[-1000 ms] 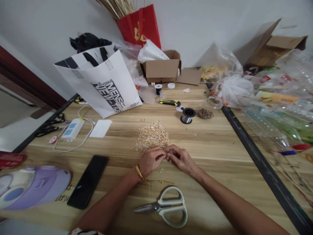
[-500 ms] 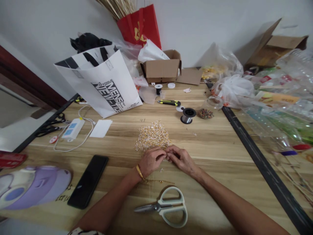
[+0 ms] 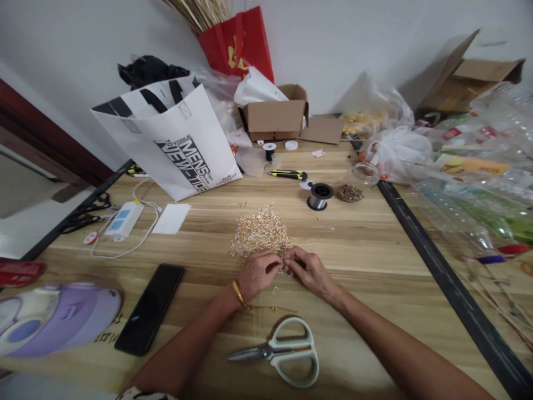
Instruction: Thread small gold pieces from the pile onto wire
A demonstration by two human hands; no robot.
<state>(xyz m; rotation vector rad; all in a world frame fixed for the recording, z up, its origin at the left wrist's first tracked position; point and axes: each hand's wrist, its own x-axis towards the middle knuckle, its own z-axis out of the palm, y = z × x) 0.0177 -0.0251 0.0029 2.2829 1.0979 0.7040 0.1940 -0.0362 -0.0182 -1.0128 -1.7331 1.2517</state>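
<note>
My left hand [image 3: 259, 272] and my right hand [image 3: 308, 271] meet fingertip to fingertip at the near edge of a pile of clear and gold beads [image 3: 260, 230]. Both are closed in a pinch. What lies between the fingertips is too small and too covered to name. Thin clear thread seems to run down from below the hands toward me. A gold chain [image 3: 272, 308] lies just on the near side of my left wrist, which wears a gold bangle. Closer to me rest white-handled scissors [image 3: 277, 353], blades pointing left.
A black phone [image 3: 150, 308], a purple and white bottle [image 3: 62, 319] and a power strip [image 3: 124, 219] lie to the left. Beyond the beads are a wire spool [image 3: 320, 197], a yellow cutter [image 3: 287, 174] and a jar of beads [image 3: 352, 191]. Bags and boxes line the wall.
Both hands stay at almost the same spot with their pinch kept. Only very small shifts of the fingers and of the view show.
</note>
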